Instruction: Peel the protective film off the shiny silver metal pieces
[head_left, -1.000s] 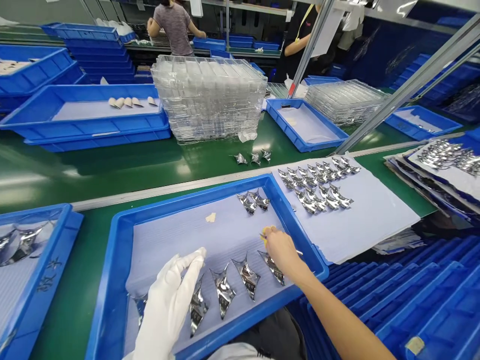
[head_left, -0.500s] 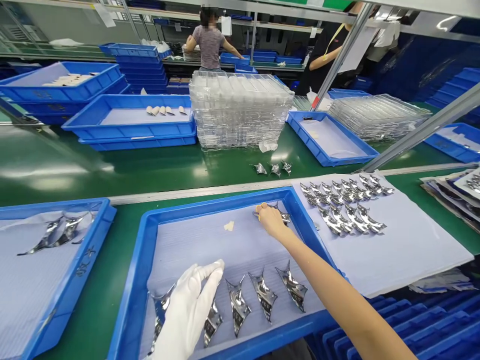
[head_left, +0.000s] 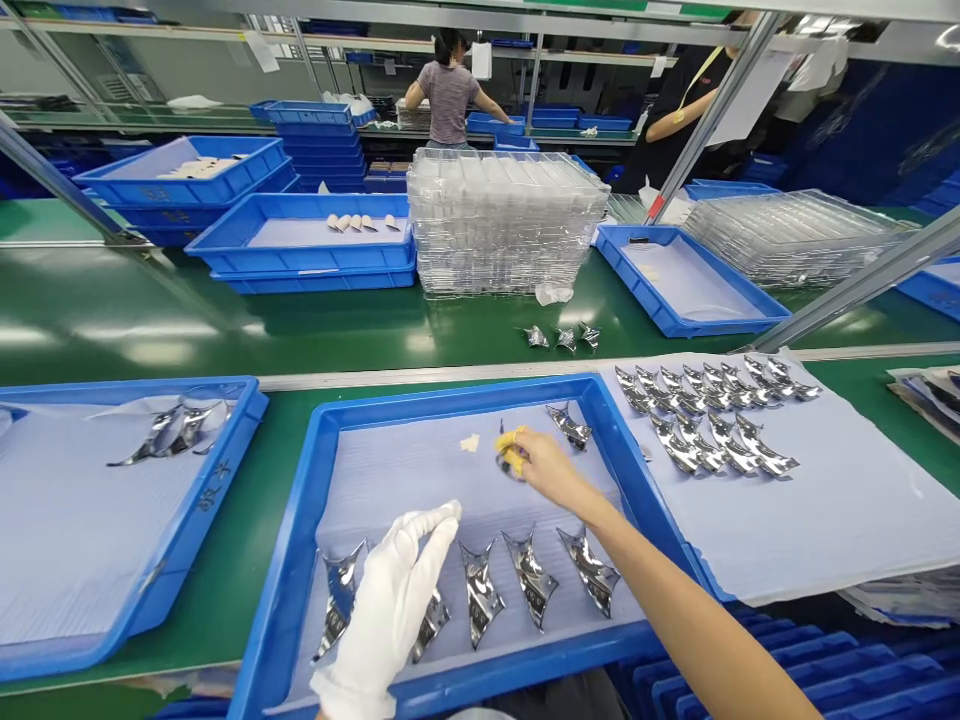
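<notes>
Left tray [head_left: 71,655] is running out of frame at left. White-gloved left hand [head_left: 401,590] is hovering over the central blue tray [head_left: 289,560], narrow, fingertips meeting, covering part of the near row of metal pieces [head_left: 480,590]. Row is lying with long axes mostly near-far, left ones leaning left at the near end, right ones leaning right. Right hand [head_left: 544,465] is pinching a shiny metal piece [head_left: 504,465] in yellow-covered fingertips above the tray's middle; fingers are hiding most of it, one thin tip pointing away, long axis seemingly near-far.
</notes>
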